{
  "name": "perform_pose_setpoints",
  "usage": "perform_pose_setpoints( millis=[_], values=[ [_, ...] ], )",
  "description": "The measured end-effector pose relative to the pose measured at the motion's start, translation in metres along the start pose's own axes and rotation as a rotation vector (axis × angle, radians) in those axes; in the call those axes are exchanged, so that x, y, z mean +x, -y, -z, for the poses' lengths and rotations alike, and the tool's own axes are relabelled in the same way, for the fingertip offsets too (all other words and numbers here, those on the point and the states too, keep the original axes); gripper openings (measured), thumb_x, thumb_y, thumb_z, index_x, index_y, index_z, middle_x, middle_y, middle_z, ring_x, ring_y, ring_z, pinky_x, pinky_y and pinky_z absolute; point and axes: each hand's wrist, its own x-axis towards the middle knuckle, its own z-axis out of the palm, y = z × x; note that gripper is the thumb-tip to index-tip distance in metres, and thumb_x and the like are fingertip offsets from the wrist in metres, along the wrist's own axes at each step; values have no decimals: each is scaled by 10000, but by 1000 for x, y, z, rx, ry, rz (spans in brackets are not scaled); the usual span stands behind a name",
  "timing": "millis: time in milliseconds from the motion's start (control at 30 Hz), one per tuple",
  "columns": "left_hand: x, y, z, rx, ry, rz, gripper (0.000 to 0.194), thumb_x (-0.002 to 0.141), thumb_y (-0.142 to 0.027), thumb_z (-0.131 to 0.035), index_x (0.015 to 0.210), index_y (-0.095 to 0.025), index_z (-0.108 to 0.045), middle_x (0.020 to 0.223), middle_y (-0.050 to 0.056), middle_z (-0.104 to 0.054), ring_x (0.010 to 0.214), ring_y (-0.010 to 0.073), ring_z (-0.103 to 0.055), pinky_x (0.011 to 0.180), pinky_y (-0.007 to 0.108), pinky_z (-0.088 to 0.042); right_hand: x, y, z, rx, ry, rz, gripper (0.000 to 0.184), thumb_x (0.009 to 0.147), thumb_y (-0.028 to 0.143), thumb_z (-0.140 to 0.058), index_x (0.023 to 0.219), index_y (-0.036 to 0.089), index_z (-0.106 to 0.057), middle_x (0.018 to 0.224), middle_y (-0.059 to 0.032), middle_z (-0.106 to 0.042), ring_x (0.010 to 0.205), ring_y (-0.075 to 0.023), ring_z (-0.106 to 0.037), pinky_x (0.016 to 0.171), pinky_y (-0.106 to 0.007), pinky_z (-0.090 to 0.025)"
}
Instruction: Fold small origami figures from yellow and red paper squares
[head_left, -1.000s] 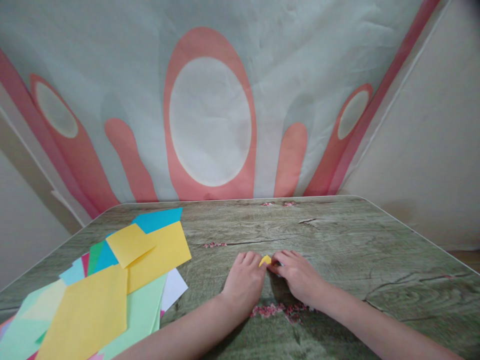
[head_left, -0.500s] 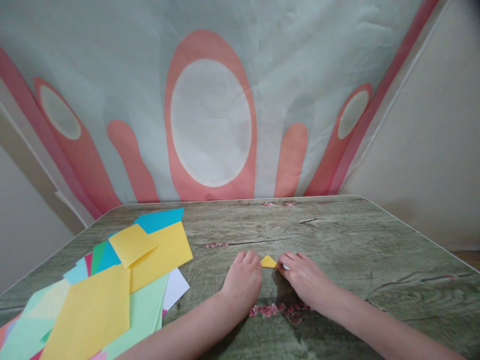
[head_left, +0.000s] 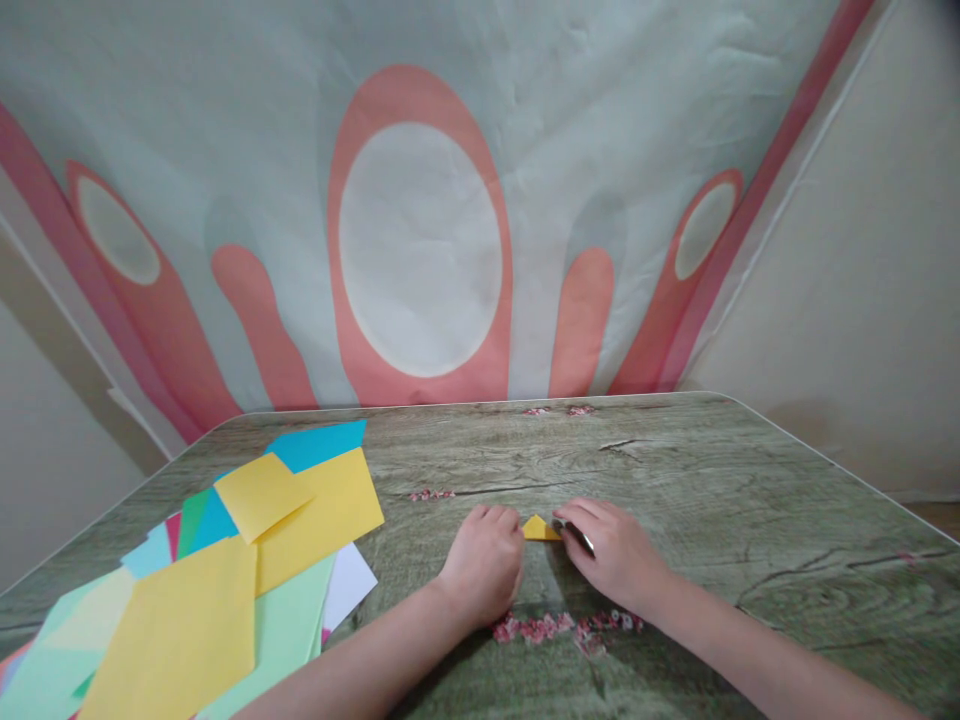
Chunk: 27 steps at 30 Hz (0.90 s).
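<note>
A small piece of folded yellow paper (head_left: 540, 529) lies on the table between my hands, its visible part peaked like a triangle. My left hand (head_left: 484, 562) is closed at its left corner, with the fingers curled and the fingertips hidden. At the right corner is my right hand (head_left: 611, 552), thumb and fingers bent around a small shiny, dark-edged object (head_left: 585, 541). Its kind is too small to make out. The tip of that object is close to the paper's right end; whether it touches cannot be seen.
A spread of coloured paper sheets covers the table's left side, with a large yellow sheet (head_left: 176, 630), a blue sheet (head_left: 322, 443) and a white sheet (head_left: 351, 585) among them. The wood-patterned table (head_left: 750, 480) meets a printed cloth backdrop (head_left: 540, 200) behind.
My right hand has turned slightly and its fingers have lifted a little, showing more of the shiny object and of the paper's right end. My left hand stays nearly in place.
</note>
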Motion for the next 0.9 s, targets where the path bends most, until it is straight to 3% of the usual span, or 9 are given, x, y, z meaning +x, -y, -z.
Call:
perform_pose_setpoints(
  millis=[100, 400, 600, 767, 900],
  values=[
    [-1, 2, 0, -52, -26, 23, 144, 763, -204, -515, 852, -149, -613, 896, 94, -575, 876, 228, -523, 815, 366, -385, 1, 0, -6, 100, -2, 65, 261, 811, 254, -583, 1066, 193, -579, 944, -65, -639, 866, -211, -569, 757, -344, -457],
    [6, 12, -17, -247, -109, 80, 154, 834, -309, -518, 763, -175, -541, 854, 40, -566, 822, 180, -531, 713, 269, -421, 2, 0, -12, 252, -29, 81, 172, 869, 165, -493, 990, 208, -608, 919, -48, -636, 861, -182, -588, 776, -327, -486],
    [5, 13, -25, -491, -166, 190, 186, 807, -288, -563, 945, -185, -493, 873, 17, -580, 785, 163, -552, 691, 260, -444, 6, 4, -8, 525, -47, 33, 166, 881, 173, -462, 948, 205, -611, 885, -49, -627, 825, -163, -597, 751, -301, -499],
    [6, 12, -23, -565, -202, 92, 365, 831, -253, -541, 1187, -228, -468, 1071, 40, -574, 965, 170, -542, 854, 286, -441, 7, 8, -5, 667, -98, -25, 135, 875, 202, -485, 920, 204, -612, 898, -49, -620, 853, -167, -591, 786, -313, -488],
    [5, 10, -19, -516, -182, 39, 301, 877, -251, -465, 1172, -259, -526, 1105, 37, -560, 1000, 170, -536, 885, 282, -434, 6, 10, -4, 735, -117, -24, 126, 874, 217, -491, 903, 200, -612, 913, -54, -620, 881, -171, -586, 812, -324, -480]
  ],
)
